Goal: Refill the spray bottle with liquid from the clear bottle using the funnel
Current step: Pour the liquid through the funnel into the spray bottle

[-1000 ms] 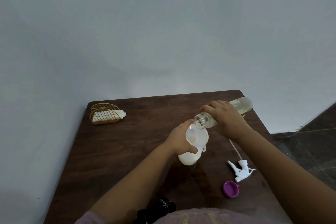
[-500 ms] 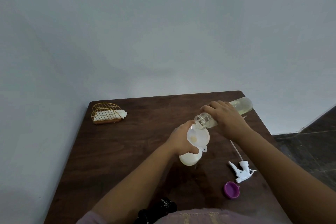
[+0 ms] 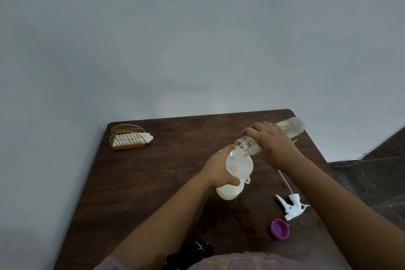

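A white spray bottle [image 3: 229, 192] stands on the dark wooden table [image 3: 153, 182] with a white funnel [image 3: 240, 165] in its neck. My left hand [image 3: 219, 170] grips the bottle's neck and the funnel's rim. My right hand [image 3: 271, 144] holds the clear bottle [image 3: 291, 128] tilted almost flat, its open mouth over the funnel's far edge. Pale yellowish liquid fills the clear bottle's far end, and a little pools in the funnel.
The white spray trigger head [image 3: 292, 206] with its long tube lies on the table to the right. A purple cap [image 3: 280, 228] lies nearer me. A gold wire holder [image 3: 128, 137] with white napkins sits at the back left.
The view shifted slightly. The clear bottle stays tilted over the funnel, and both hands keep their hold.
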Demonstrator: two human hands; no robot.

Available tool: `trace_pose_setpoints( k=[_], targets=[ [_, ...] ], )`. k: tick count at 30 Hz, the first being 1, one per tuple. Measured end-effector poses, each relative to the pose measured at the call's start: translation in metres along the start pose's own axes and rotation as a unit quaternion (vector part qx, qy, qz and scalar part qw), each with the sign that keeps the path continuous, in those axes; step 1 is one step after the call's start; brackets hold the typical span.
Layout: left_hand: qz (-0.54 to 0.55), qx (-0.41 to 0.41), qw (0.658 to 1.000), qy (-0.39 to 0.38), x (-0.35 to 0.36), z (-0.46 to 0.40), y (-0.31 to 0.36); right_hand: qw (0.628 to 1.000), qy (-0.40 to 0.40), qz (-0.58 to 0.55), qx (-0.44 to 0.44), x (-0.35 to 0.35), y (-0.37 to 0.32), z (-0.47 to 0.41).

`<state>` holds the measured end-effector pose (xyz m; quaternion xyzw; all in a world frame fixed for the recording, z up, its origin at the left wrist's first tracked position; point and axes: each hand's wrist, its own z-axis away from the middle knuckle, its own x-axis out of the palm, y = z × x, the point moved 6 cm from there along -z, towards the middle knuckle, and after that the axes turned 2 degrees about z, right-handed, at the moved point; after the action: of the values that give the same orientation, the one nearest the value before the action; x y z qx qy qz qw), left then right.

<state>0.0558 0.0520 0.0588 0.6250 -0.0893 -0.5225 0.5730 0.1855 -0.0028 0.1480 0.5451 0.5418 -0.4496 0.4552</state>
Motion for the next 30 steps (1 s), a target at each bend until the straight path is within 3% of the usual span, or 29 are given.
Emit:
trace_pose_setpoints(
  k=[30],
  targets=[
    [-0.001,-0.001,1.0,-0.006,0.0002,-0.0003,-0.0005,1.0,0.004,-0.001,-0.001,-0.0021,0.0002,-0.0005]
  ],
)
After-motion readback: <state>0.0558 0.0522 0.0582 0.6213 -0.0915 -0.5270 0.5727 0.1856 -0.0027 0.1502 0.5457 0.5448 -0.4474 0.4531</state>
